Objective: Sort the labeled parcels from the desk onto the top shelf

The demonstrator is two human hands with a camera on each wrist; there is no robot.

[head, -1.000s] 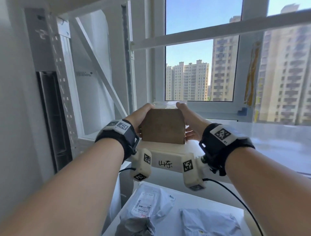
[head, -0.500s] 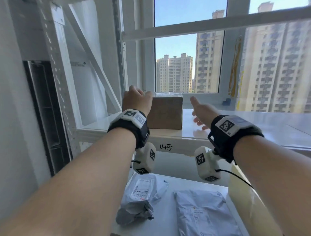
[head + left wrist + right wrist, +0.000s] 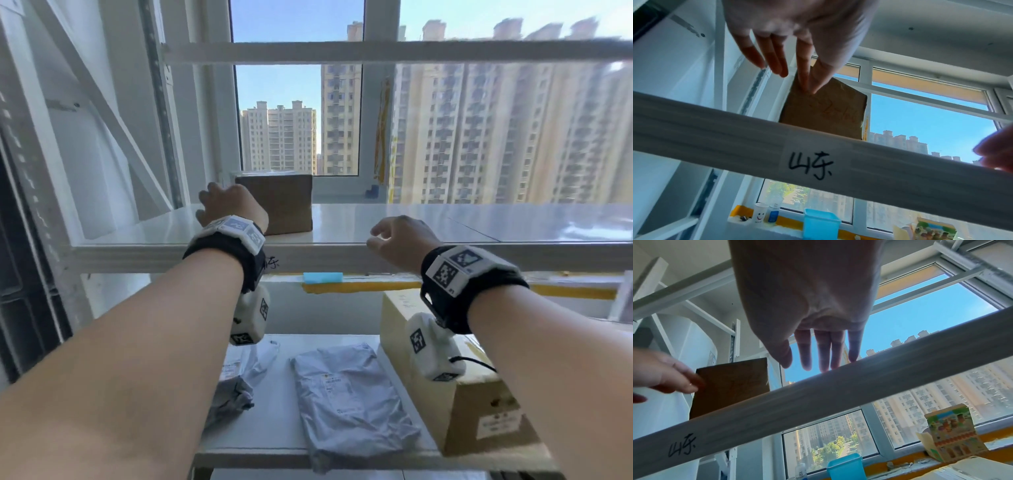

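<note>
Item: brown cardboard parcel (image 3: 281, 202), standing upright on the top shelf (image 3: 376, 224) at its left end, one broad face toward the shelf front, faint handwriting on it unreadable; shelf front rail hand-marked "山东" (image 3: 810, 164). Left hand (image 3: 233, 209) fingers extended beside the parcel's left edge, contact uncertain, gripping nothing; right hand (image 3: 402, 241) loosely open above the shelf edge, empty. Surface (image 3: 274, 428) below: two grey mailer bags (image 3: 346, 394) with printed labels and a long labeled carton (image 3: 479, 404), text unreadable.
</note>
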